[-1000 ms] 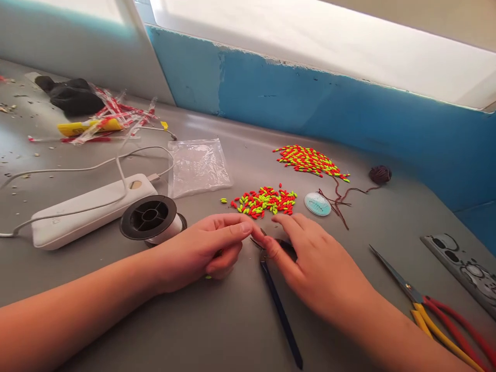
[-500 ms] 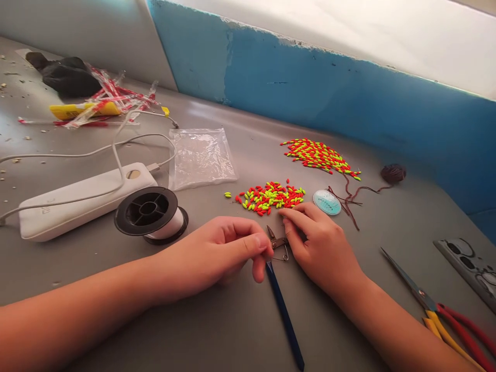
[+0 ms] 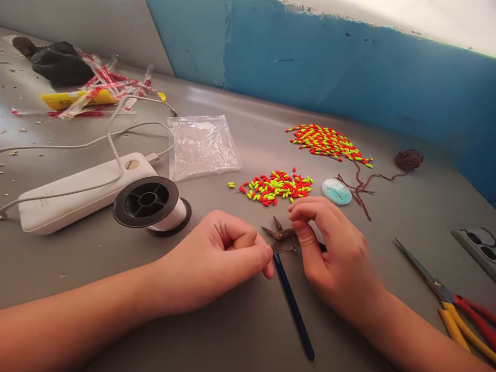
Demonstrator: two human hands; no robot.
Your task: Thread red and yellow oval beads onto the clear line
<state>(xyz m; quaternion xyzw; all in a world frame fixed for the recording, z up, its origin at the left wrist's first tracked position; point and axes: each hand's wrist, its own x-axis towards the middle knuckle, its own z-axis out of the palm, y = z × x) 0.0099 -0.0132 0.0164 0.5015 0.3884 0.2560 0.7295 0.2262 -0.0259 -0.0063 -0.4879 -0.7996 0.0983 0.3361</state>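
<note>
My left hand (image 3: 228, 258) is closed in a pinch, thumb pressed against the curled fingers; whatever is between them is too small or hidden to see. Opposite it, my right hand (image 3: 335, 248) has thumb and forefinger drawn together, and I cannot make out what they hold. Between the hands lie pliers (image 3: 284, 234) with spread jaws, a wire spring and dark blue handles, one partly behind my right hand. Just beyond my fingers is a loose pile of small oval red and yellow-green beads (image 3: 277, 187). Left of my left hand stands a black-flanged spool (image 3: 168, 217) of pale line.
Farther back are rows of red and green beads (image 3: 329, 142), a round teal-labelled case (image 3: 336, 191) and brown yarn (image 3: 408, 159). Scissors (image 3: 439, 289) and a phone (image 3: 478, 248) lie right. A white power bank (image 3: 85, 194), clear pouch (image 3: 205, 147) and plastic wrappers (image 3: 104, 88) are left.
The view has shifted slightly. My right hand has moved right, away from the bead pile and pliers, uncovering more of the pliers. My left hand's fingers have curled in tighter.
</note>
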